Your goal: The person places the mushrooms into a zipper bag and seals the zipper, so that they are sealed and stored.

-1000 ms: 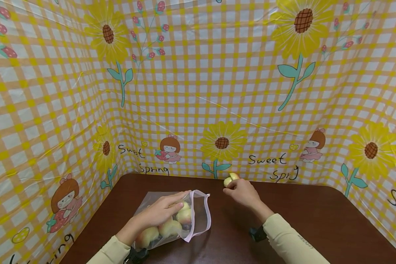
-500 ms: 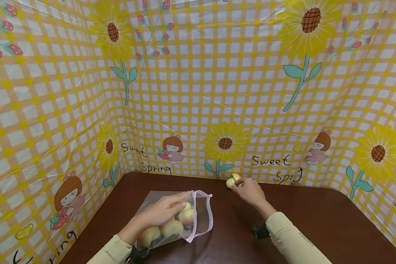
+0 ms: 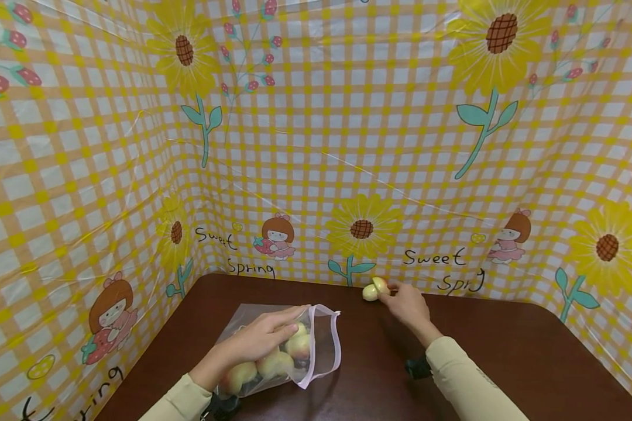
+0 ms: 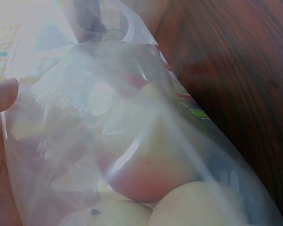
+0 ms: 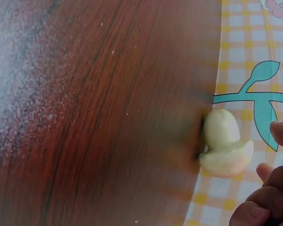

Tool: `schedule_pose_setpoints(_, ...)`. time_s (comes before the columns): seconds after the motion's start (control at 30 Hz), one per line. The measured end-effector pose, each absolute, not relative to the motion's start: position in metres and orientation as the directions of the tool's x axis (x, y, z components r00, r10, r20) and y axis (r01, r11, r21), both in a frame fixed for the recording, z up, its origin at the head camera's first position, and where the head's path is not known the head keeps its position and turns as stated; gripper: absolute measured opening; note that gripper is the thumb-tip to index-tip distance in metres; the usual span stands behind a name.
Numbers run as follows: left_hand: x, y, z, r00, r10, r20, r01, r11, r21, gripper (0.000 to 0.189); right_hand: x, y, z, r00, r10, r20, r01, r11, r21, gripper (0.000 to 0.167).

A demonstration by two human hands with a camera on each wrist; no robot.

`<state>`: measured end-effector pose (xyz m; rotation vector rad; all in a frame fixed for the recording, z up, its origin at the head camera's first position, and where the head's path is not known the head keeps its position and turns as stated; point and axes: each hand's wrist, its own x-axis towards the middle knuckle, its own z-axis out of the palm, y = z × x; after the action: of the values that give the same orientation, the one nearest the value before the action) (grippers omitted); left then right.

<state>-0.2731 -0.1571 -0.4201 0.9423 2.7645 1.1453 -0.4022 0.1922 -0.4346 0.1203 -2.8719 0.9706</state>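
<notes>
My left hand point(image 3: 260, 336) rests flat, fingers straight, on a clear plastic bag point(image 3: 323, 339) with a lilac-edged mouth facing right. Several pale yellow, red-blushed fruits point(image 3: 275, 363), peach-like or apple-like, lie inside; one fruit point(image 4: 146, 150) shows large through the film in the left wrist view. At the table's back edge sit two pale yellow fruit pieces, a rounded one point(image 5: 221, 127) and a half-like one point(image 5: 228, 159) leaning against it. Just right of them is my right hand point(image 3: 408, 304). In the right wrist view its thumb and fingers are parted, with a gap between them and the pieces.
Both hands are over a dark brown wooden table point(image 3: 368, 374). A checked, sunflower-printed cloth point(image 3: 305, 146) stands as a wall behind it and along the sides. Something dark is strapped at each wrist.
My right hand has loosened from the half-like piece and drawn slightly right; the two pieces remain together. My left hand stays on the bag. The head view has shifted slightly.
</notes>
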Motion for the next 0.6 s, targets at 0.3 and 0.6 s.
schedule_pose_setpoints(0.3,-0.273,-0.157,-0.420,-0.812,0.537,0.230,0.546,0.559,0.624,0.049,-0.411,0.197,-0.442,-0.995,-0.004,0.098,-0.062,0.799,-0.599,0.058)
schedule_pose_setpoints(0.6,-0.272,-0.158,-0.420,-0.824,0.525,0.213,0.527,0.570,0.631,0.050,-0.419,0.196,-0.446,-0.996,0.003,0.087,-0.047,0.824,-0.564,0.068)
